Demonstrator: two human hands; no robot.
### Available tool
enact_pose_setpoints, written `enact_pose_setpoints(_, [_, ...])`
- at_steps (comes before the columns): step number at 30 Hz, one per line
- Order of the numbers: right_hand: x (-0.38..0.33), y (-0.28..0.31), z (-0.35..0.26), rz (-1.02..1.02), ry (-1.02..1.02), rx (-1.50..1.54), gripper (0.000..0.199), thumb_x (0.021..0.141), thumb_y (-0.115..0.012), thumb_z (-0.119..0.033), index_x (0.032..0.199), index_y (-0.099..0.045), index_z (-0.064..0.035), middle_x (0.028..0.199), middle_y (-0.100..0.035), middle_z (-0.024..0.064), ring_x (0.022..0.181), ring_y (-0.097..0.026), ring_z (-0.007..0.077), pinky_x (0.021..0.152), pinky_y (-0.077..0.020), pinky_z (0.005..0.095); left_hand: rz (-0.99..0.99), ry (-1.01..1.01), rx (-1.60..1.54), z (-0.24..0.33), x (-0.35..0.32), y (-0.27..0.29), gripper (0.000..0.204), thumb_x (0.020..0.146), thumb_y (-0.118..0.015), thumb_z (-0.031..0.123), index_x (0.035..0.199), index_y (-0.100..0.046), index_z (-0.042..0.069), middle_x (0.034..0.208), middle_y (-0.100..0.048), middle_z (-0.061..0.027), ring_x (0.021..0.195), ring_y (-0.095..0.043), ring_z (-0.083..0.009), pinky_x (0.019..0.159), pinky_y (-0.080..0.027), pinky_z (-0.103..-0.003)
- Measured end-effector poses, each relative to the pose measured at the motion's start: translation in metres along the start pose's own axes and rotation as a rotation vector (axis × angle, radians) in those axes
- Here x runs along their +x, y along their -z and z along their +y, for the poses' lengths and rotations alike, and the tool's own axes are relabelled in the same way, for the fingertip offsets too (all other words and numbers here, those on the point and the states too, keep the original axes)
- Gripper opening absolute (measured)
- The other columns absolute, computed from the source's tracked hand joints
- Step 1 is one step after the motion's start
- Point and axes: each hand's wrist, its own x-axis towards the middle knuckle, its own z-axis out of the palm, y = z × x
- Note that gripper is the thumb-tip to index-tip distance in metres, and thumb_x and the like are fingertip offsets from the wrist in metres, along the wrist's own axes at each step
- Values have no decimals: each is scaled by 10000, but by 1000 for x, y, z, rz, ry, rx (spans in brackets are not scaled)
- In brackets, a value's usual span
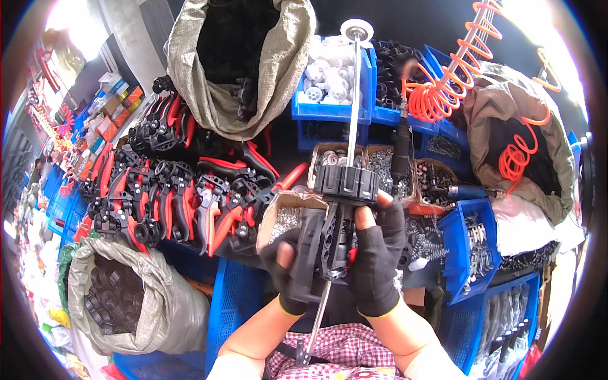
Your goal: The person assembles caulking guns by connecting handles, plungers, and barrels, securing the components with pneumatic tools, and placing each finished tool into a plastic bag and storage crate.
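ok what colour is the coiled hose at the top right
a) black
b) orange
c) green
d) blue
b: the coiled hose hanging over the blue bins is bright orange, up and to the right of both gloved hands, the left hand and right hand, which hold a black part on a metal rod.

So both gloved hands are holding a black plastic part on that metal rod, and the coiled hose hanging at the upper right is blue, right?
Not quite: the head view shows the coiled hose is orange, not blue. The rest holds: left hand and right hand, both gloved, hold the black plastic part on the metal rod.
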Motion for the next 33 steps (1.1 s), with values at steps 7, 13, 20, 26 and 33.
enact_pose_setpoints(7, [-14, 32, -21, -22, 75, -96, 354, 942, -623, -62, 1277, -518, -21, 1131, -625, 59, 981, -575, 92, 857, -476, 256, -388, 81, 816, 2, -2, 11, 553, 979, -461, 375, 1321, -529, -54, 1214, -619, -221, 1110, -624, -313, 950, -464, -407])
enact_pose_setpoints(13, [8, 85, -34, -87, 712, -981, 496, 741, -800, -38, 1196, -602, -28, 1078, -572, 160, 914, -629, 284, 730, -530, 373, -480, 387, 395, -21, -17, -32, 972, 846, -649, 579, 1509, -222, 12, 1423, -459, -127, 1303, -468, -224, 1111, -348, -400])
enact_pose_setpoints(20, [6, 106, -56, -238, 835, -1039, 562, 674, -842, -193, 1173, -634, -38, 1001, -614, 140, 803, -652, 288, 641, -522, 373, -343, 322, 491, -50, -34, -43, 440, 904, -621, 298, 1210, -516, -1, 1123, -606, -108, 1040, -592, -221, 888, -481, -381])
enact_pose_setpoints(26, [11, 148, -110, -670, 552, -1011, 444, 752, -809, -189, 1150, -664, -56, 1074, -639, 145, 841, -666, 260, 697, -517, 330, -299, 263, 572, -80, -51, -4, 608, 913, -626, 326, 1369, -426, -22, 1278, -556, -145, 1145, -579, -247, 972, -473, -375])
enact_pose_setpoints(33, [216, 292, -160, -153, 326, -1450, 143, 885, -631, -134, 900, -635, 8, 752, -608, 29, 707, -571, 107, 648, -466, 288, 183, 316, 387, -133, -166, 109, 402, 921, -634, 198, 1261, -527, 12, 1181, -605, -127, 1052, -618, -252, 890, -530, -385])
